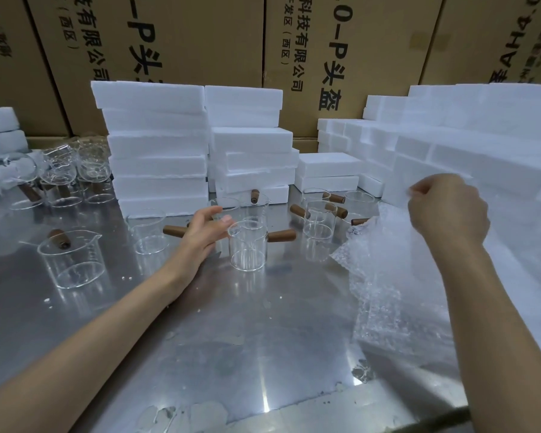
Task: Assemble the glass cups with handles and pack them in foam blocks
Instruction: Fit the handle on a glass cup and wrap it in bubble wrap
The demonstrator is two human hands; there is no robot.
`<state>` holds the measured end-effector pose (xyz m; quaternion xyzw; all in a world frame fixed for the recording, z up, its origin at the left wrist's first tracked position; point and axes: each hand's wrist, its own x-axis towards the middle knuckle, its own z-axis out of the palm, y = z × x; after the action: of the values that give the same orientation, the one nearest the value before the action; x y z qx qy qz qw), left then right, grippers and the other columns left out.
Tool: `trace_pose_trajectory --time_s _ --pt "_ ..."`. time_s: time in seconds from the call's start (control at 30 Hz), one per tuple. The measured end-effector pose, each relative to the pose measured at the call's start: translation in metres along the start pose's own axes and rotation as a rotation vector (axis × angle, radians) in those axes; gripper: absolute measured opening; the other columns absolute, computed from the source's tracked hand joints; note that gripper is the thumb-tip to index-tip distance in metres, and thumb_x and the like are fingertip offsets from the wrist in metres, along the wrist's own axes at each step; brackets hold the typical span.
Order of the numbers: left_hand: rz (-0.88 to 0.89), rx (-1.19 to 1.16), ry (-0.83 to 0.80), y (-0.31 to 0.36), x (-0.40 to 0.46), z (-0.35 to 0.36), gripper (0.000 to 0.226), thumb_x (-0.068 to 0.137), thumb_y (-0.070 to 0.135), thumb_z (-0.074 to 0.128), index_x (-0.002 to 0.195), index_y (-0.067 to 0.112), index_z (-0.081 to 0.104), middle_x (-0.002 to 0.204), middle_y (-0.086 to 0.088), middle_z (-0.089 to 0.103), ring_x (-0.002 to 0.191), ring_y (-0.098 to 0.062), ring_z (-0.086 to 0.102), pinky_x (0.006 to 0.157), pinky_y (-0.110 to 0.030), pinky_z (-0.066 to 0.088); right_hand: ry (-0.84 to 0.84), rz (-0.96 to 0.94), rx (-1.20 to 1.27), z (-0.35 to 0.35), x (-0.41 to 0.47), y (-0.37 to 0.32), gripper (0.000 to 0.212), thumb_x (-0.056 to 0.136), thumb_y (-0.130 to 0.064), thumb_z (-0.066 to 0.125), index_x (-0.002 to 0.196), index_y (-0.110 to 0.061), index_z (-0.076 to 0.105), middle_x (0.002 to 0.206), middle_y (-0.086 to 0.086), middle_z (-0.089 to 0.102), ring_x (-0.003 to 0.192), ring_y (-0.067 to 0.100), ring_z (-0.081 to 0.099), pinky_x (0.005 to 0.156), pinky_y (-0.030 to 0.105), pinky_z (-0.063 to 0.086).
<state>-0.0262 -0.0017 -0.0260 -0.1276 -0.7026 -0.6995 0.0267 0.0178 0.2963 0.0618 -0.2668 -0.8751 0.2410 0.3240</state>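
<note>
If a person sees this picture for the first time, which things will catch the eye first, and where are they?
The stacked white foam blocks rise at the back of the metal table, before brown cardboard cartons. In front of them stand clear glass cups with brown wooden handles; the left hand reaches toward the middle cup. On the right, the right hand pinches a sheet of bubble wrap.

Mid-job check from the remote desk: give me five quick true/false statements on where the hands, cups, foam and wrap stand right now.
1. The left hand grips a cup. False: its fingers are spread beside the nearest glass cup, holding nothing.
2. The right hand pinches the bubble wrap. True.
3. That cup's wooden handle points toward the right hand. True.
4. The foam blocks lie in a single layer. False: they are stacked.
5. The steel table is wooden. False: reflective metal.
</note>
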Motion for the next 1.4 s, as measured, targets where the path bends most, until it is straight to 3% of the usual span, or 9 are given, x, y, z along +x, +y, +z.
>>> trace_pose_trajectory --time_s 0.17,0.33,0.4,0.5,0.73,0.93,1.03,1.17,1.4 --pt "0.256 0.135 0.18 0.009 -0.004 0.003 0.031 0.079 0.041 0.057 0.109 0.033 0.054 0.113 0.001 0.062 0.102 -0.004 0.059 0.088 -0.019 0.045 0.16 -0.274 0.297 -0.033 -0.011 -0.03 0.015 0.089 -0.023 0.055 0.099 -0.021 0.067 0.099 -0.003 0.068 0.092 0.019 0.059 0.075 0.025 0.038" --pt "0.647 0.559 0.197 0.022 -0.019 0.01 0.049 0.084 0.046 0.056 0.125 0.022 0.048 0.118 0.007 0.053 0.111 -0.006 0.05 0.095 -0.018 0.04 -0.05 -0.524 0.887 -0.04 -0.045 -0.084 0.015 0.084 -0.018 0.065 0.079 -0.027 0.055 0.079 -0.013 0.06 0.073 0.003 0.058 0.07 0.029 0.053" --pt "0.756 0.656 0.119 0.025 -0.026 0.015 0.061 0.082 0.049 0.057 0.133 0.019 0.042 0.123 0.012 0.047 0.117 -0.009 0.047 0.099 -0.031 0.042 -0.135 -0.502 0.976 -0.027 -0.054 -0.101 0.019 0.086 -0.017 0.063 0.075 -0.023 0.048 0.078 -0.007 0.056 0.073 0.013 0.06 0.067 0.033 0.054" --pt "0.867 0.78 0.084 0.023 -0.028 0.021 0.072 0.082 0.056 0.058 0.133 0.007 0.045 0.129 0.005 0.047 0.121 -0.008 0.044 0.105 -0.02 0.033 -0.338 -0.278 1.131 -0.002 -0.06 -0.116 0.017 0.091 -0.021 0.058 0.081 -0.014 0.046 0.076 -0.002 0.052 0.057 0.002 0.059 0.056 0.021 0.054" --pt "0.583 0.527 0.315 0.024 -0.014 0.018 0.012 0.092 0.029 0.06 0.085 0.021 0.066 0.074 0.012 0.067 0.074 -0.015 0.063 0.067 -0.023 0.045 -0.568 0.018 1.257 0.042 -0.06 -0.104 0.031 0.091 -0.042 0.055 0.106 -0.014 0.055 0.089 -0.009 0.069 0.076 0.003 0.068 0.067 0.021 0.057" --pt "0.357 0.093 0.473 0.033 -0.006 0.009 0.018 0.084 0.027 0.07 0.07 0.019 0.062 0.053 0.015 0.054 0.048 0.005 0.046 0.049 -0.007 0.038 -0.375 0.111 1.034 0.072 -0.059 -0.076 0.031 0.091 -0.046 0.052 0.106 -0.019 0.05 0.096 -0.013 0.055 0.08 -0.001 0.051 0.062 0.014 0.041" --pt "0.269 0.035 0.476 0.032 -0.005 0.008 0.027 0.078 0.039 0.071 0.069 0.017 0.059 0.058 0.007 0.047 0.045 0.003 0.042 0.043 -0.007 0.035 -0.481 0.104 0.96 0.076 -0.056 -0.071 0.037 0.093 -0.051 0.044 0.087 -0.016 0.056 0.069 -0.006 0.052 0.068 0.01 0.052 0.064 0.017 0.041" --pt "0.24 0.063 0.419 0.03 -0.006 0.006 0.036 0.064 0.048 0.07 0.063 0.017 0.051 0.043 0.017 0.04 0.04 0.001 0.034 0.041 -0.008 0.029 -0.701 0.052 0.843 0.079 -0.057 -0.073 0.04 0.093 -0.057 0.038 0.103 -0.023 0.058 0.096 -0.006 0.061 0.088 0.011 0.054 0.078 0.027 0.037" --pt "0.228 0.074 0.397 0.032 -0.007 0.005 0.034 0.062 0.042 0.074 0.062 0.019 0.049 0.043 0.018 0.051 0.04 0.006 0.048 0.042 -0.005 0.035 -0.609 -0.146 0.834 0.092 -0.066 -0.068 0.014 0.087 -0.023 0.064 0.098 -0.015 0.067 0.09 -0.006 0.064 0.081 0.004 0.058 0.066 0.009 0.044"
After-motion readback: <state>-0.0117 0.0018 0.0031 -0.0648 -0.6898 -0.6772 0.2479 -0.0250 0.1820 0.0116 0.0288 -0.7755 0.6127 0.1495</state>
